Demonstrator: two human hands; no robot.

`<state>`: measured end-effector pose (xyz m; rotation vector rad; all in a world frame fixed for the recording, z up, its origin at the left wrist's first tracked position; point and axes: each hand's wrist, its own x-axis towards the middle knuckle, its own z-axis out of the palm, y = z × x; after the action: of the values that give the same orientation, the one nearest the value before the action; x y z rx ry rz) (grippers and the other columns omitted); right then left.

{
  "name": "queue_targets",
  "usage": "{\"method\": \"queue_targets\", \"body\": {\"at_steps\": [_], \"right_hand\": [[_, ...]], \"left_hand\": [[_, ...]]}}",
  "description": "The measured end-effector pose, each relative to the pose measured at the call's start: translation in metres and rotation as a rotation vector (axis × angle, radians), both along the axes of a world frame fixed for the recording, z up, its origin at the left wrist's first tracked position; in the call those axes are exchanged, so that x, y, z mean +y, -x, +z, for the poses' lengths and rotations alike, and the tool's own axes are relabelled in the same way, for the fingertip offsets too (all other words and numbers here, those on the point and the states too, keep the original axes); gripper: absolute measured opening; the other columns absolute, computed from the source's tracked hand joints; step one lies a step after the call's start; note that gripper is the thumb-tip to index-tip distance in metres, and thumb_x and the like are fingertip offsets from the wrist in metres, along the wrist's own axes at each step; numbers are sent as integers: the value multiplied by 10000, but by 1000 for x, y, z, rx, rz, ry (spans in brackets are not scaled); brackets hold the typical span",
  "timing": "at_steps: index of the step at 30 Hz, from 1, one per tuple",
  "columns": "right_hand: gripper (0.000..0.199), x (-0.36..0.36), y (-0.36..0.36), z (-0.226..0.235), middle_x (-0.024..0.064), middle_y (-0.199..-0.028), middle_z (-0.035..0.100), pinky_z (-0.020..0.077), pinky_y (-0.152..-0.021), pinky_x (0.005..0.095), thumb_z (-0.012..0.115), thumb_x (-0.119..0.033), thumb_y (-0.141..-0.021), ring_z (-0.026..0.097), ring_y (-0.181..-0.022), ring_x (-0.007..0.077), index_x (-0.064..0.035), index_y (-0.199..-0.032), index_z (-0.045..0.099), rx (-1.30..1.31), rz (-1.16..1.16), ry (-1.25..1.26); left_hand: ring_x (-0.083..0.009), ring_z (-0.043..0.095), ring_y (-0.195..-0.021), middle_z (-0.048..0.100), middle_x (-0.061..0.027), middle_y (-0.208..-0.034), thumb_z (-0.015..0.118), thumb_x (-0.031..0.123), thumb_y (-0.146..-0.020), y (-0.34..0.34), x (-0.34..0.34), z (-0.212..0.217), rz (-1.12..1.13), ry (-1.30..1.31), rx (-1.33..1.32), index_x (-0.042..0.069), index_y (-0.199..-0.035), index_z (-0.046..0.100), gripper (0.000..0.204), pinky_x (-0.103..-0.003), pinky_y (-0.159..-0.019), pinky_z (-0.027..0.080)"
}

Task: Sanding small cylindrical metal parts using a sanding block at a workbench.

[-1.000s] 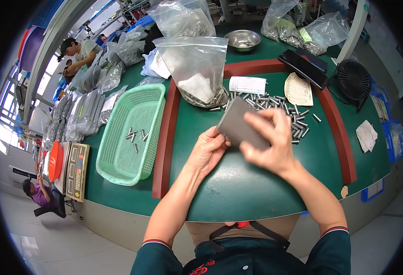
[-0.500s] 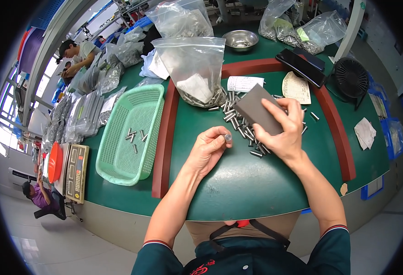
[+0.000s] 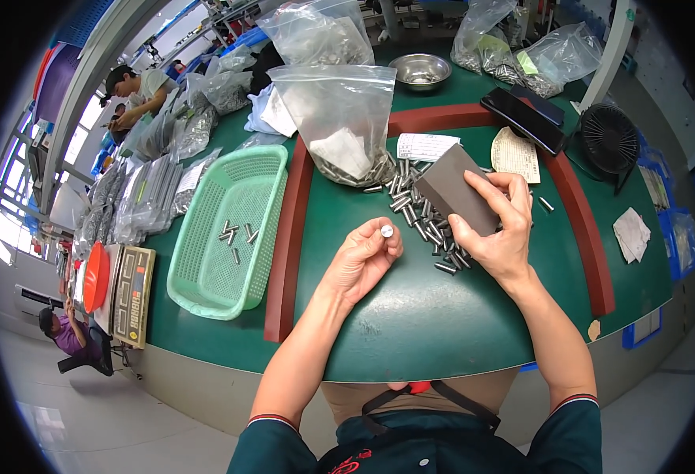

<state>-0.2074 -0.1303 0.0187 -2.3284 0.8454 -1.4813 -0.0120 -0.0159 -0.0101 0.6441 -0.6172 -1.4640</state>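
Note:
My left hand (image 3: pixel 365 259) pinches a small metal pin (image 3: pixel 387 231) between thumb and fingers, its bright round end showing. A dark grey-brown rectangular block (image 3: pixel 456 192) is gripped in my right hand (image 3: pixel 502 229), thumb along the near edge and fingers over the top. The block is tilted above a loose pile of metal pins (image 3: pixel 436 231) and hides part of it. Just left of the pile stands an opened clear plastic bag (image 3: pixel 333 110) of pins with a white paper inside. A green perforated basket (image 3: pixel 272 229) farther left holds several similar pins.
Red-brown rails (image 3: pixel 286 261) border the green work surface (image 3: pixel 426 332). A black phone (image 3: pixel 521 120), a small fan (image 3: pixel 606 138) and a crumpled tissue (image 3: pixel 631 235) lie to the right. A steel bowl (image 3: pixel 420 69) sits behind. Two people work at the left.
The pin in my left hand has turned so its round end shows more brightly, and that hand has shifted slightly. My right hand still holds the block, a little farther right.

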Motion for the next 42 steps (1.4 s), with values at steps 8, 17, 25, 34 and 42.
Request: {"method": "queue_targets", "body": {"at_steps": [8, 17, 25, 34, 42], "right_hand": [[552, 0, 0, 0, 110, -998, 559, 408, -831, 403, 806, -223, -575, 534, -927, 269, -82, -1099, 705, -4, 24, -6], [597, 8, -3, 4, 116, -1014, 566, 414, -797, 402, 806, -232, -546, 538, -900, 276, -99, -1118, 703, -33, 95, 99], [615, 26, -14, 2, 113, -1079, 585, 398, -789, 406, 797, -326, -558, 549, -861, 255, -154, -1140, 697, -25, 370, 311], [594, 37, -12, 13, 119, -1039, 579, 394, -786, 416, 801, -349, -568, 547, -853, 267, -154, -1122, 709, 19, 328, 223], [639, 41, -6, 13, 149, -1026, 602, 420, -771, 385, 796, -304, -498, 556, -877, 270, -102, -1100, 723, 64, 370, 239]], "left_hand": [[-115, 462, -745, 512, -2, -785, 732, 306, -870, 1, -1, 1, 6, 9, 4, 104, -888, 534, 284, -257, -728, 360], [-145, 554, -834, 615, -61, -915, 669, 232, -926, -11, 2, -15, -96, 109, 153, 35, -1040, 617, 234, -290, -815, 455], [-158, 616, -906, 640, -58, -1006, 595, 237, -974, 29, 12, 20, 227, -215, -180, 30, -1078, 618, 232, -297, -811, 521], [-126, 621, -811, 674, -46, -958, 546, 192, -988, 24, 11, 7, 343, -129, -398, 10, -1019, 672, 223, -269, -737, 511], [-59, 597, -833, 672, 24, -936, 580, 44, -907, 15, 12, 9, 311, -18, -551, 8, -1017, 676, 150, -232, -725, 504]]}}
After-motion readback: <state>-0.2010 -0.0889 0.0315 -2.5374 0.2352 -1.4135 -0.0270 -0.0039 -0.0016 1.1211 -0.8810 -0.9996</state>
